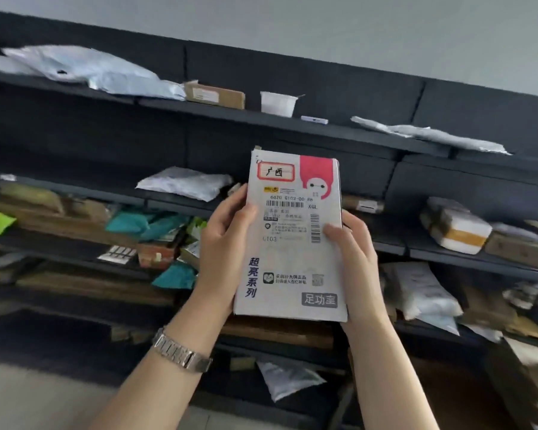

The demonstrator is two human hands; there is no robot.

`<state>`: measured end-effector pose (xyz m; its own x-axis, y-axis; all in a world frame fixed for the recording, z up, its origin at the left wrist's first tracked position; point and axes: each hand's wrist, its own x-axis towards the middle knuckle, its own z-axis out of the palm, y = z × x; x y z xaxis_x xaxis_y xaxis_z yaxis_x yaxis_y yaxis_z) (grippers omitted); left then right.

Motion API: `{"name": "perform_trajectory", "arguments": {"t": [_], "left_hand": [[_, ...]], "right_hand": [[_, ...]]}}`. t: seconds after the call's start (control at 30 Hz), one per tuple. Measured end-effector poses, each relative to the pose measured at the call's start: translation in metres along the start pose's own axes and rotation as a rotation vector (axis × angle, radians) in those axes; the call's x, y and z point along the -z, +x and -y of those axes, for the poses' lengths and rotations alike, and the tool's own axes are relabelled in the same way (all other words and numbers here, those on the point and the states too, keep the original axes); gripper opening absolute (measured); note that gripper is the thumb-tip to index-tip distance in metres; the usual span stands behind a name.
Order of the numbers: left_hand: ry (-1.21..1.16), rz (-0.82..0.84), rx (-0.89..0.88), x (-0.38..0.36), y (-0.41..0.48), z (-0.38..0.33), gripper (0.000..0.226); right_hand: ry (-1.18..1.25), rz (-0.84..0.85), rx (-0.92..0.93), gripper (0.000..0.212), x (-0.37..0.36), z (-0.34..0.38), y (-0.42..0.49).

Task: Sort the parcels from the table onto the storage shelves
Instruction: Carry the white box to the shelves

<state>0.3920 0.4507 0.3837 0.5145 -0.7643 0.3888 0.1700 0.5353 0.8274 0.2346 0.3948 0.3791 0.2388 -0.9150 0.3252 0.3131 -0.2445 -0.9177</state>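
I hold a flat white parcel box point(289, 262) upright in front of the dark storage shelves point(292, 122). It carries a shipping label with barcodes, a pink cartoon figure at its top right and a red-framed handwritten tag at its top left. My left hand point(222, 240), with a metal watch on the wrist, grips its left edge. My right hand point(354, 259) grips the right edge, thumb over the label. The box's face is turned toward me.
The top shelf holds grey poly bags point(84, 69), a flat cardboard box point(215, 96), a white tub point(277, 103) and another grey bag point(432, 135). Lower shelves are crowded with teal bags point(146, 223), cardboard boxes and a white foam box point(457, 228).
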Motion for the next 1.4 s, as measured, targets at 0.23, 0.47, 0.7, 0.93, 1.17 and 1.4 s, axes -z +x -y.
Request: {"name": "perform_trajectory", "arguments": {"t": [0.23,0.47,0.7,0.93,1.17,1.4], "left_hand": [[0.114,-0.113,-0.084,0.143,-0.033,-0.071,0.025],[0.223,-0.259,-0.122,0.284,-0.069,-0.14,0.03],[0.252,-0.465,-0.121,0.414,-0.086,-0.199,0.03],[0.287,-0.595,-0.143,0.497,-0.043,-0.212,0.032],[0.292,-0.797,-0.192,0.566,0.037,-0.223,0.028],[0.303,-0.836,-0.204,0.649,0.113,-0.226,0.028]], "right_hand": [[0.057,0.111,-0.052,0.033,-0.144,-0.023,-0.058],[0.144,0.243,-0.103,0.033,-0.282,-0.056,-0.122],[0.164,0.407,-0.188,0.035,-0.421,-0.093,-0.158],[0.177,0.542,-0.205,0.043,-0.522,-0.133,-0.12],[0.226,0.688,-0.269,0.038,-0.627,-0.175,-0.049],[0.228,0.7,-0.291,0.036,-0.722,-0.218,0.005]]}}
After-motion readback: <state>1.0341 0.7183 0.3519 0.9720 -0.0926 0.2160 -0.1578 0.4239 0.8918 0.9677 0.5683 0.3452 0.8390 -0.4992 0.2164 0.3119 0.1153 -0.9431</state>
